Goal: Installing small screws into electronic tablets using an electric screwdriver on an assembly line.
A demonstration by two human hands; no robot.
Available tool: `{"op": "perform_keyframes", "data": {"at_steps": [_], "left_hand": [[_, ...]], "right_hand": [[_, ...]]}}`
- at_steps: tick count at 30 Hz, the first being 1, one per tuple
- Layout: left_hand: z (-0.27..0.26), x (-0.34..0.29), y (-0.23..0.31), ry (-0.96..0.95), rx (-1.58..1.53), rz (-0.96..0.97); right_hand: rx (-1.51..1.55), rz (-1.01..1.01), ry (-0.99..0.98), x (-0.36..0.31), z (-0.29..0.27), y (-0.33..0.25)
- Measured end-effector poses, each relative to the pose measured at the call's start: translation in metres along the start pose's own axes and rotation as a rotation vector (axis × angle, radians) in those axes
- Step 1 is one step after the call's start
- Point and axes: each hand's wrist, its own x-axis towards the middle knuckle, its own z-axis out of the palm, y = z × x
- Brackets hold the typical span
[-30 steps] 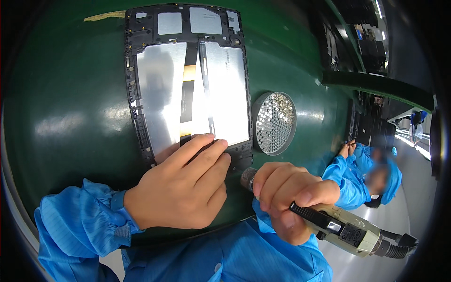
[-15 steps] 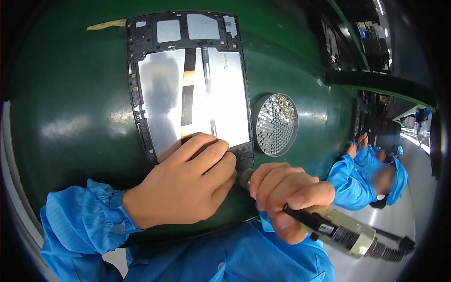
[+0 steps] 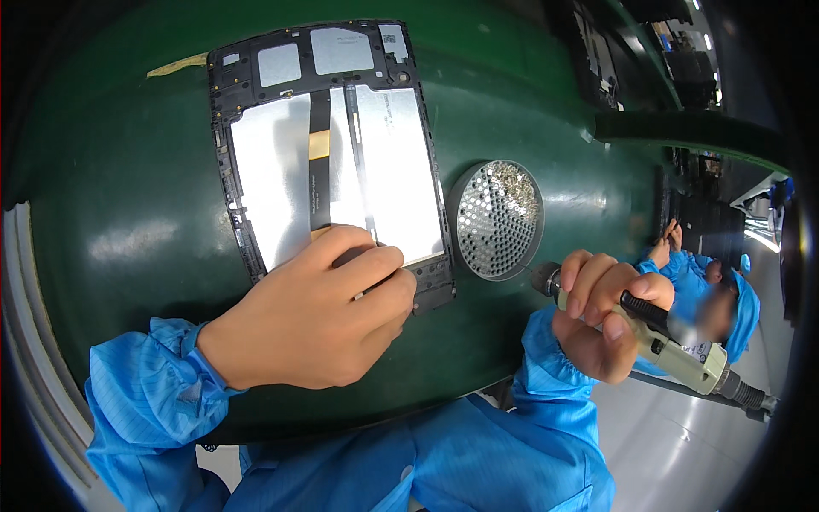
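A flat tablet housing [image 3: 271, 171] with silver plates, a black frame and a dark ribbon cable [image 3: 320, 183] lies face up on the bench. My left hand [image 3: 311, 311] rests over its near edge, fingers bent and closed against it; the thumb and fingertips are partly hidden. In my right hand [image 3: 610, 311] is a pale electric screwdriver [image 3: 691, 363] with a black lever. Its nose points left, and the thin bit reaches the near right rim of a round screw tray [image 3: 495, 243]. Small silvery screws [image 3: 516, 188] are heaped at the tray's far side.
The green bench top [image 3: 111, 171] carries a yellowish strip [image 3: 177, 66] beyond the housing's far left corner. A dark green bar [image 3: 691, 138] crosses the right side. Another person [image 3: 742, 316] in blue workwear is at the far right.
My right hand has carried the screwdriver from the housing's near right corner rightward to the screw tray. My left hand stays on the housing, which appears slightly farther left in view.
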Motion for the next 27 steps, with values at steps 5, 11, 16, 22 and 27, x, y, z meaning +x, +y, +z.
{"op": "perform_keyframes", "data": {"at_steps": [5,11,16,22,27], "left_hand": [[0.002,0.0,0.0,0.016,-0.076,-0.01],[0.0,0.003,-0.003,-0.005,-0.091,-0.008],[0.0,0.004,-0.004,-0.013,-0.057,-0.009],[-0.002,0.003,-0.002,-0.017,0.024,0.007],[-0.005,0.005,0.008,-0.061,0.101,-0.031]], "right_hand": [[0.034,-0.009,0.051,-0.004,-0.003,0.005],[0.054,0.022,0.091,-0.007,-0.01,0.003],[0.057,0.041,0.109,-0.004,-0.008,0.005],[0.055,0.036,0.13,-0.003,-0.007,0.004],[0.067,0.038,0.114,-0.004,-0.007,0.005]]}}
